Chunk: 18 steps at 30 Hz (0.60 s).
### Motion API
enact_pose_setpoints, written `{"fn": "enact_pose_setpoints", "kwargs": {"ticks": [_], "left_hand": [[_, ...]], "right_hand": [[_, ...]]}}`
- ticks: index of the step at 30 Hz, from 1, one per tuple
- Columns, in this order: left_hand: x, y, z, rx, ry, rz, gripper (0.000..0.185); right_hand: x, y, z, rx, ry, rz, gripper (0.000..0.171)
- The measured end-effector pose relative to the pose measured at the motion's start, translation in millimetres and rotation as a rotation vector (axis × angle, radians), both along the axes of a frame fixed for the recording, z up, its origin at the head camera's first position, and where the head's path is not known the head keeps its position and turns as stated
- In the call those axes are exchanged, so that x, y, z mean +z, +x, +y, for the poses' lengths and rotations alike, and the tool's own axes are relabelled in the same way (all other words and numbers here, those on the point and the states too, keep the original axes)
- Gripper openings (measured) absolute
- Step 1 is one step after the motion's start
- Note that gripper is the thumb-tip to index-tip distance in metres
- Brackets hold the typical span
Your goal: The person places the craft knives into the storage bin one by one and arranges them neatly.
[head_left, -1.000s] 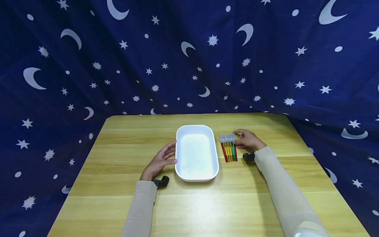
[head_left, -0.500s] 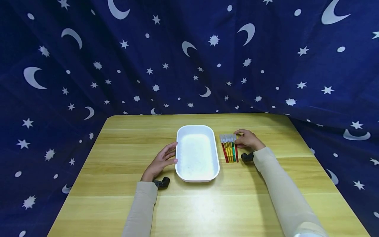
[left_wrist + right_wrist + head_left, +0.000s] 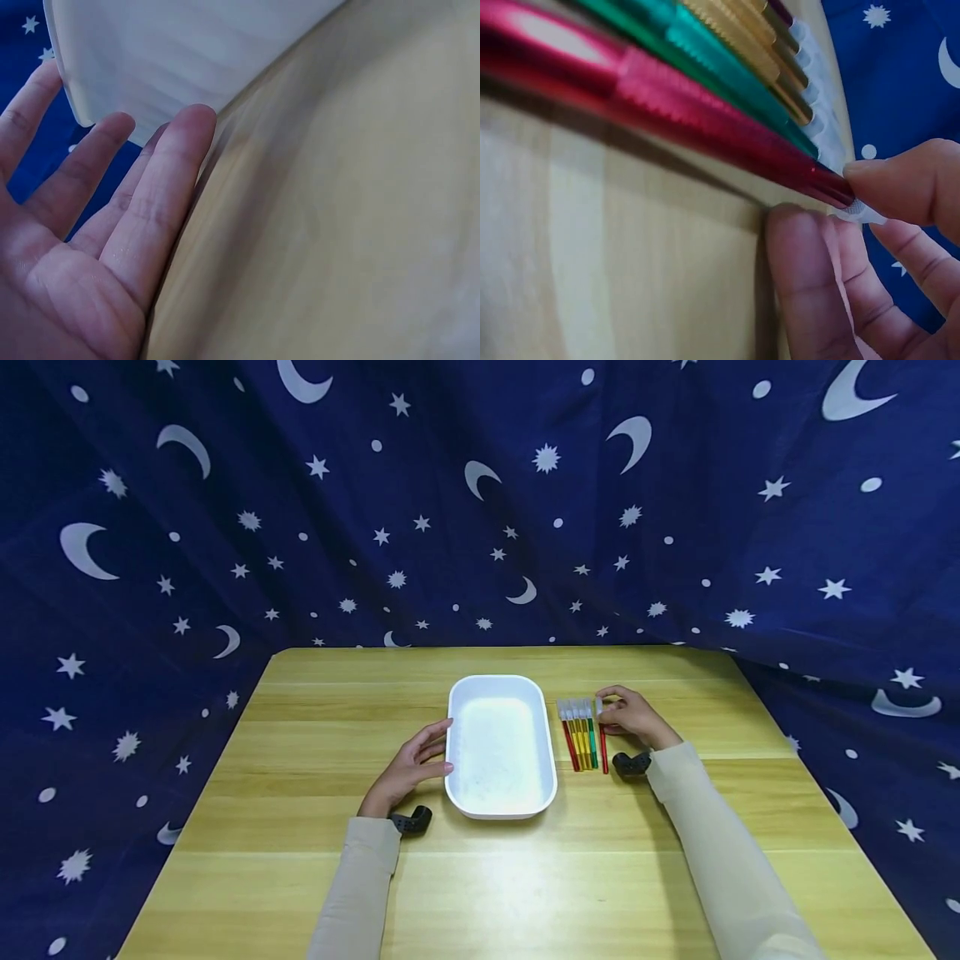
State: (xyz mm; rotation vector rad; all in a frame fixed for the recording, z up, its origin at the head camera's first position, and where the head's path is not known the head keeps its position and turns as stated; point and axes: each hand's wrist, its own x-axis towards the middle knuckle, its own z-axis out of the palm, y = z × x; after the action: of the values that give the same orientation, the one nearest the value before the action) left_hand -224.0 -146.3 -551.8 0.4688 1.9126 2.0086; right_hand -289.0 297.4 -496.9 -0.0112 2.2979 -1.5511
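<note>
A wooden table (image 3: 300, 793) is seen from above, backed by a dark blue cloth (image 3: 225, 527) printed with white moons and stars. At the left, the left hand (image 3: 408, 768) is laid flat on the table, its fingers (image 3: 161, 195) straight and spread, their tips touching the near left wall of a white tray (image 3: 501, 689). A small black device (image 3: 411, 820) is worn at that wrist. The tray is placed at the middle of the table. Just to its right, a row of coloured pens (image 3: 580, 735) is laid side by side, with clear caps pointing away from the person. The rightmost one, a red pen (image 3: 602, 745), is set slightly apart from the row, and its clear cap end is pinched by the right hand (image 3: 632, 717) between thumb and fingertip (image 3: 900, 184). No writing or brand mark can be read on anything.
</note>
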Motion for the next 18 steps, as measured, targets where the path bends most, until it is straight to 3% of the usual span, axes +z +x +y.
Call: {"fn": "enact_pose_setpoints", "kwargs": {"ticks": [18], "left_hand": [[-0.7,0.7,-0.7,0.0,-0.011,-0.023,0.082]], "right_hand": [[2.1,19.7,-1.5,-0.077,-0.152,0.059,0.059]]}}
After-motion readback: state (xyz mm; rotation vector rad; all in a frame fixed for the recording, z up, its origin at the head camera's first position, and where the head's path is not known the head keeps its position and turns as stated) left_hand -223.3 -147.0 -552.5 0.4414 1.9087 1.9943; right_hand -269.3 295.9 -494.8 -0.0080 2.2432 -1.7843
